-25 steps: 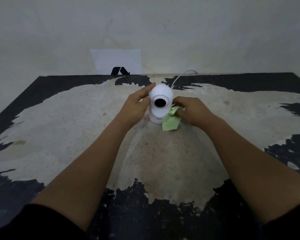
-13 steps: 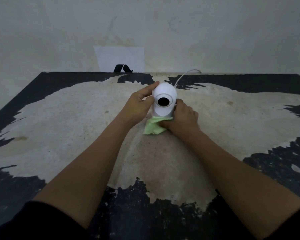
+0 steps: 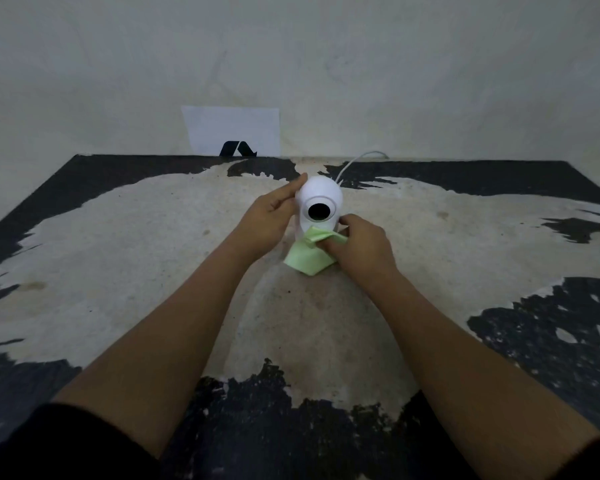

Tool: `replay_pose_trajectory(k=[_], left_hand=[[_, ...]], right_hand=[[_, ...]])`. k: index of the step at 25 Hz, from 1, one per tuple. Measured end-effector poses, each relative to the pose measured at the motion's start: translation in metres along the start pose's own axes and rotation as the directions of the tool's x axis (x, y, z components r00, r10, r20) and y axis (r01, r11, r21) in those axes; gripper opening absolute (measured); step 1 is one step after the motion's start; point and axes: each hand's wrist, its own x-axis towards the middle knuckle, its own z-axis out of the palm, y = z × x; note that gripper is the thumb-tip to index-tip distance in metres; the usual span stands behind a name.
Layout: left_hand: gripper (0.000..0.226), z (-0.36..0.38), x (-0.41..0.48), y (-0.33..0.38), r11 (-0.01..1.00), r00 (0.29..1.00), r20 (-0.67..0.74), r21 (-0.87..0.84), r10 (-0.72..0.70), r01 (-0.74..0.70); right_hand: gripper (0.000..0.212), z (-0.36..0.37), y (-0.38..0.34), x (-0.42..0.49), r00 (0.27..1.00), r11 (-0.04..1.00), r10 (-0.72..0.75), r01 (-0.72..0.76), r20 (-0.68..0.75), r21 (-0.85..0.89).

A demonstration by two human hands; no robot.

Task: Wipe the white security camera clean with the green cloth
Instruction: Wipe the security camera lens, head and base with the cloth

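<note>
Worn on the head, looking forward and down over a worn table (image 3: 118, 271) toward the wall (image 3: 395, 81), wide-angle, forearms filling the near foreground

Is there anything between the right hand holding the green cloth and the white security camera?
Nothing visible. The right hand presses the folded green cloth directly against the lower front of the white dome-shaped security camera; the left hand steadies the camera's other side.

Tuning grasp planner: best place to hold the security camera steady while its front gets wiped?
Probably the round head of the security camera, from the left side. It stands upright, lens facing the person, cable behind. The left hand steadies it there; the right hand works the green cloth below the lens.
</note>
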Motion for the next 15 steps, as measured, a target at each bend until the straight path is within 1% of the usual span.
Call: replay_pose_trajectory(k=[2, 4, 5, 7, 8, 9, 10, 12, 13, 14, 15], left_hand=[[0.041, -0.003, -0.003, 0.008, 0.999, 0.999, 0.039, 0.036, -0.026, 0.024], [0.046, -0.003, -0.012, 0.017, 0.996, 0.998, 0.029, 0.068, -0.053, 0.051], [0.052, -0.002, -0.019, 0.020, 0.993, 0.999, 0.001, 0.112, -0.044, 0.044], [0.066, 0.002, -0.036, 0.021, 0.959, 0.999, -0.041, 0.281, 0.033, -0.020], [0.071, 0.004, -0.045, 0.020, 0.929, 0.996, -0.040, 0.364, 0.081, -0.061], [0.069, 0.007, -0.052, 0.017, 0.899, 0.990, -0.038, 0.426, 0.132, -0.104], [0.062, 0.010, -0.055, 0.015, 0.875, 0.982, -0.044, 0.463, 0.182, -0.141], [0.033, 0.012, -0.053, 0.015, 0.874, 0.969, -0.111, 0.462, 0.223, -0.148], [0.021, 0.012, -0.048, 0.015, 0.895, 0.967, -0.151, 0.430, 0.204, -0.121], [0.014, 0.010, -0.042, 0.015, 0.917, 0.970, -0.179, 0.389, 0.166, -0.086], [0.012, 0.009, -0.036, 0.014, 0.934, 0.971, -0.199, 0.354, 0.136, -0.058]], right_hand=[[0.023, -0.011, 0.007, -0.009, 0.997, 0.998, -0.052, 0.052, -0.049, 0.017], [0.014, -0.020, 0.006, -0.017, 0.992, 0.992, -0.115, 0.118, -0.056, 0.043], [0.011, -0.026, 0.003, -0.020, 0.989, 0.987, -0.144, 0.147, -0.040, 0.069], [0.010, -0.039, -0.008, -0.024, 0.981, 0.974, -0.194, 0.192, 0.013, 0.121], [0.009, -0.044, -0.013, -0.025, 0.975, 0.966, -0.218, 0.209, 0.043, 0.150], [0.010, -0.049, -0.019, -0.026, 0.968, 0.958, -0.241, 0.224, 0.075, 0.179], [0.010, -0.054, -0.024, -0.027, 0.960, 0.950, -0.260, 0.235, 0.106, 0.207], [0.010, -0.062, -0.032, -0.026, 0.940, 0.929, -0.299, 0.248, 0.166, 0.275], [0.012, -0.065, -0.034, -0.024, 0.934, 0.914, -0.310, 0.241, 0.176, 0.327], [0.015, -0.066, -0.035, -0.018, 0.944, 0.895, -0.292, 0.215, 0.151, 0.390], [0.019, -0.066, -0.034, -0.010, 0.965, 0.876, -0.244, 0.177, 0.095, 0.449]])
